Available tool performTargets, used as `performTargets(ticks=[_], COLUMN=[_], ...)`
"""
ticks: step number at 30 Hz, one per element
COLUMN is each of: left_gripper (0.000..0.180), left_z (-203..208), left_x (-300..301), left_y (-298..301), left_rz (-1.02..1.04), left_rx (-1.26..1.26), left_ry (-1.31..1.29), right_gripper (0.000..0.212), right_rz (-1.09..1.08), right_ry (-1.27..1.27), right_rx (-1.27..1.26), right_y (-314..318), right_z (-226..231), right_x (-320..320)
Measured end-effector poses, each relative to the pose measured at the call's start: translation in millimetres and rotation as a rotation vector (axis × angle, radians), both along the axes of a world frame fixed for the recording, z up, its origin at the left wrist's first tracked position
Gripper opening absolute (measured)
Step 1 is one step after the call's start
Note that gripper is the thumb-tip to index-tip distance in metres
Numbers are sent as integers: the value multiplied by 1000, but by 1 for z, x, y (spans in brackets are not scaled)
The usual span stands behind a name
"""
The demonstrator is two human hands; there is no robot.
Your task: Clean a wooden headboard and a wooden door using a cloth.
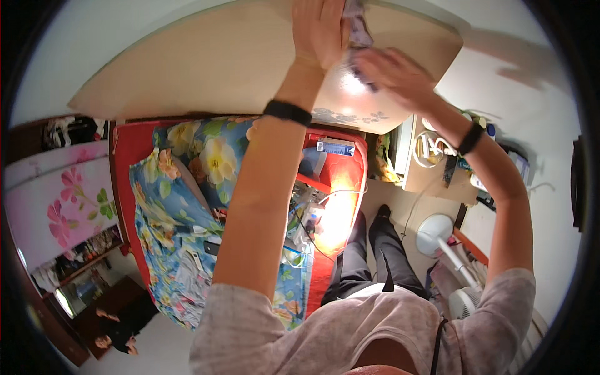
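Observation:
Both my arms stretch up to a broad beige headboard panel (206,69) with a grey floral print along its lower edge. A crumpled purple-grey cloth (359,30) lies against its surface between my hands. My left hand (319,31) is at the panel's top, the cloth's upper part at its thumb side; its fingertips are cut off by the picture's edge. My right hand (397,78), blurred by motion, presses the cloth's lower end to the panel with its fingers. A bright spot of light reflects just below the cloth. Each wrist wears a black band.
Below the panel is a bed with a red edge (356,165) and blue floral bedding (215,159). A phone (212,249) and cables lie there. A bedside cabinet (406,153) holds a white coiled cord. A white stand fan (435,234) is at right; another person (115,331) is at lower left.

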State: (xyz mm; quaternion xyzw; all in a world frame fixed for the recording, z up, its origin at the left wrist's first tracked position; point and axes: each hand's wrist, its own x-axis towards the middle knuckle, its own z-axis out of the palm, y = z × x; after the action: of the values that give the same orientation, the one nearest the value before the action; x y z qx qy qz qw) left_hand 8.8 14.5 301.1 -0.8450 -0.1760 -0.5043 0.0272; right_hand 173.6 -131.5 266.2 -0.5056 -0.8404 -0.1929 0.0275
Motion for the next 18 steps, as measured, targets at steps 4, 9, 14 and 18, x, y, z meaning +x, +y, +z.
performTargets(ticks=[4,9,14,18], left_gripper=[40,52,65,66], left_z=[-60,-183,-258,-304], left_x=[-58,-59,-36,-107], left_y=[-65,-111,-84,0], left_rz=[127,451,769,1383], left_rx=[-294,-715,-573,-685], left_ry=[-266,-244,-245,219], right_gripper=[52,49,47,47], right_rz=[32,75,128,77], right_ry=[-193,-217,-169,-180], right_rx=[192,216,257,197], right_y=[-11,9,12,4], right_z=[60,73,57,64], right_x=[50,43,52,55])
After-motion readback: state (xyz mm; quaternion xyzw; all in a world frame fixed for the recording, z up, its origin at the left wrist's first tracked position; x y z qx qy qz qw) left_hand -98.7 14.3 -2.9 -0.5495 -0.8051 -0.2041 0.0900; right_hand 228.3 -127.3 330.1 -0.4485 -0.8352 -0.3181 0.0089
